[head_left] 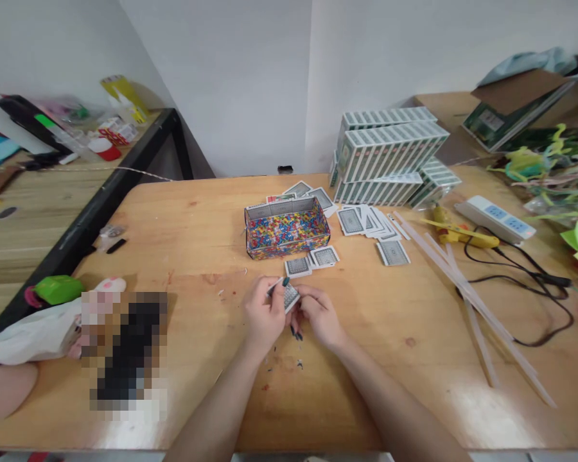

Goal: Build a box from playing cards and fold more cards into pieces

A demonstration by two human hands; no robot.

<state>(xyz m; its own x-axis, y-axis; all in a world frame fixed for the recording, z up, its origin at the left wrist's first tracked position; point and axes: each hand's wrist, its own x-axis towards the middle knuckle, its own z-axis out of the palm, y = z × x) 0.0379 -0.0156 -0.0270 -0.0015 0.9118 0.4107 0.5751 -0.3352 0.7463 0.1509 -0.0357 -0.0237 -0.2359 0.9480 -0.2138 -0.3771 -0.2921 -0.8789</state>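
Note:
My left hand is closed on a grey-backed playing card, thumb laid across its back. My right hand is closed at the card's right edge, its fingers curled and partly hidden; whether one card or a thin stack is held, I cannot tell. Just beyond my hands lie loose playing cards with patterned backs. Behind them stands an open box made of cards, its inside and front covered in a colourful pattern. Small dark and white scraps are scattered on the wood below my hands.
Card cartons are stacked at the back right. More cards are spread before them. A yellow glue gun, a power strip and translucent glue sticks lie to the right. Another person's arm rests at the left.

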